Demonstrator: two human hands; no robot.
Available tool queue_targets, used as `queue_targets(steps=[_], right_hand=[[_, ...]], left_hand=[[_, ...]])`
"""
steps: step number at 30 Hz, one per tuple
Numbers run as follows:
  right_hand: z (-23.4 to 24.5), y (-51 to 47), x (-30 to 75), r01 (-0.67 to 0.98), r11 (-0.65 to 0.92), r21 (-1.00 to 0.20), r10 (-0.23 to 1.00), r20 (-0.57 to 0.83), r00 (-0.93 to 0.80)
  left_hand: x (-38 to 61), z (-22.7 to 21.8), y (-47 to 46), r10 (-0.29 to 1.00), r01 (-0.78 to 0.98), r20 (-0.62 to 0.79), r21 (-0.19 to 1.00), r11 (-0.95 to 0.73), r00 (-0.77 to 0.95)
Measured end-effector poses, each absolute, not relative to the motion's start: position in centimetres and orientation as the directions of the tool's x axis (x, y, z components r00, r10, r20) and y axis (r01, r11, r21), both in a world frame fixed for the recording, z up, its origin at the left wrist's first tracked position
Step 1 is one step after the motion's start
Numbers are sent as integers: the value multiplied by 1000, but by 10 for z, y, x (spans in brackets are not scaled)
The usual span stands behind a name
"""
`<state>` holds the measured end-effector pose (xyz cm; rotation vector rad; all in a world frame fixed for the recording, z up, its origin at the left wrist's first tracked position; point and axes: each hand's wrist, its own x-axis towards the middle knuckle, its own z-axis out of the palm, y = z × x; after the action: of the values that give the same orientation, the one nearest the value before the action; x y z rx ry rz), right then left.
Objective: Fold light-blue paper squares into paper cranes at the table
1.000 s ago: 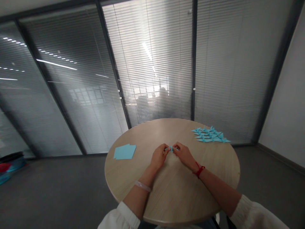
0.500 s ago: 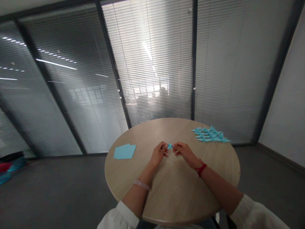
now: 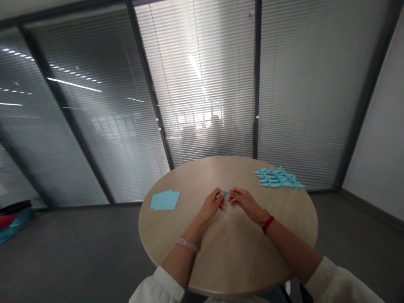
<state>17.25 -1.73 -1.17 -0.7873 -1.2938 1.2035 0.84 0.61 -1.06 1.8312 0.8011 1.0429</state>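
A small piece of folded light-blue paper [image 3: 226,193] is pinched between my two hands above the middle of the round table. My left hand [image 3: 213,203] grips it from the left, fingers closed. On the other side, my right hand [image 3: 242,199] holds it between thumb and fingertips. Most of the paper is hidden behind the fingers, so its exact shape cannot be made out. Folded blue paper cranes [image 3: 279,177] lie in rows at the table's right rear. Flat blue paper sheets [image 3: 166,200] lie stacked a little unevenly at the left.
The round wooden table [image 3: 240,256] has its near edge close to my body. Behind it stands a glass partition with blinds [image 3: 208,84]. Red, blue and black items [image 3: 15,219] sit on the floor at far left.
My left hand has shifted slightly right, closer to my right hand, and less of the folded paper shows between them. The sheets and the cranes have stayed in place.
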Motion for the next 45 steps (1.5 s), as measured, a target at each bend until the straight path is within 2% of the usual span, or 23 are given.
queue_targets(steps=[7,10,14,19,24,34,42,45], right_hand=[[-9,-17,168,-120,296,-948,931,314,-185],[-9,-19,169,-204,277,-939,921,320,-223],[-12,-21,170,-352,208,-913,902,318,-292],[-16,-19,170,-488,111,-866,885,309,-348],[-12,-24,167,-553,93,-828,857,349,-379],[-4,-32,166,-451,144,-881,868,332,-370],[-9,-26,169,-576,81,-813,863,346,-368],[-9,-24,171,-562,103,-821,878,341,-337]], left_hand=[[7,-10,6,828,140,365,877,-459,426],[8,-7,6,835,53,334,917,-394,438],[9,0,0,843,-123,248,969,-215,477],[10,6,-9,813,-289,230,954,-79,535],[10,11,-16,801,-346,199,938,11,565],[10,16,-22,772,-338,215,941,1,598],[7,18,-20,815,-394,198,918,40,545],[6,16,-16,840,-420,191,907,47,507]])
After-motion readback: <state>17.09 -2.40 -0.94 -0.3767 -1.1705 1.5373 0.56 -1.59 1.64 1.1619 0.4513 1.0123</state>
